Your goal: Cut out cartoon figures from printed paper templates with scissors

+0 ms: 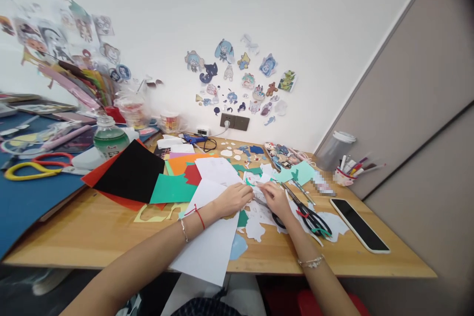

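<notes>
My left hand [235, 199] is over white paper sheets [211, 237], its fingers closed at the edge of a small white and teal paper cutout [252, 178]. Opposite it, my right hand [274, 198] pinches at the same cutout; the fingertips partly hide it. Black-handled scissors [313, 219] lie just right of my right hand. Another dark scissor handle [278, 220] shows below that hand. White and green paper scraps [255, 227] surround both hands. Left of them are a green sheet [172, 188], a red piece [192, 175] and a black sheet [129, 173].
A phone [359, 224] lies at the right, near a pen cup [346, 176] and a lidded tumbler [337, 150]. At left are a green bottle [110, 138] and yellow-and-red-handled scissors [40, 169]. A blue glue gun [196, 139] lies near the wall socket [234, 122].
</notes>
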Demonstrator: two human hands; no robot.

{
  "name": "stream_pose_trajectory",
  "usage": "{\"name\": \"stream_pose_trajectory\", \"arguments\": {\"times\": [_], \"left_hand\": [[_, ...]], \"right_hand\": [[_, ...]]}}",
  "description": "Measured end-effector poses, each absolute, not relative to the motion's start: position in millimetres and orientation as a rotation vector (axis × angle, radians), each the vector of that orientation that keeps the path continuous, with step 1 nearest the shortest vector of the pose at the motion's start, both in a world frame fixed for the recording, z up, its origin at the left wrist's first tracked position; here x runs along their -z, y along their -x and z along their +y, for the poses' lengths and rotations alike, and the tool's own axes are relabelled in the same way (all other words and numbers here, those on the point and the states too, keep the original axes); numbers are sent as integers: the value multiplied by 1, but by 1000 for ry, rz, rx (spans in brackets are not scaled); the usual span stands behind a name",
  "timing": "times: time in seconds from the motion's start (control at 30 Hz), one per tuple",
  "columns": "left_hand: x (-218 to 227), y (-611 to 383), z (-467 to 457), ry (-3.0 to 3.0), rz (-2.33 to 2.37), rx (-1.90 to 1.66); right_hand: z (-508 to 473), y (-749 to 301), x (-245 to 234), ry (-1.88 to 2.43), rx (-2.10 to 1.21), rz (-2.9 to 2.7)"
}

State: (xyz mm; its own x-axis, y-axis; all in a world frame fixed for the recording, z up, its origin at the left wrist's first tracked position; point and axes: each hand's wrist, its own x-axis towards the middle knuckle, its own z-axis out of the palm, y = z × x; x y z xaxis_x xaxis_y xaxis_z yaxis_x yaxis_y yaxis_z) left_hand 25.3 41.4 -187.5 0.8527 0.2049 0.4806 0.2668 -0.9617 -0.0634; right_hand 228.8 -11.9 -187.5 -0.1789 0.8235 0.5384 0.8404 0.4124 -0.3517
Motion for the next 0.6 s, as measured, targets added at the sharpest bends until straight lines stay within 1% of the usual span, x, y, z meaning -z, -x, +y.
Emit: {"name": "stream_pose_trajectory", "arguments": {"times": [0.33,0.6], "left_hand": [[195,-27,40,3132,-990,1010],[196,-30,35,3359,-1131,1166]], "right_hand": [[-19,-224,180,1444,64,-2074],[-17,-225,183,1449,47,-2137]]}}
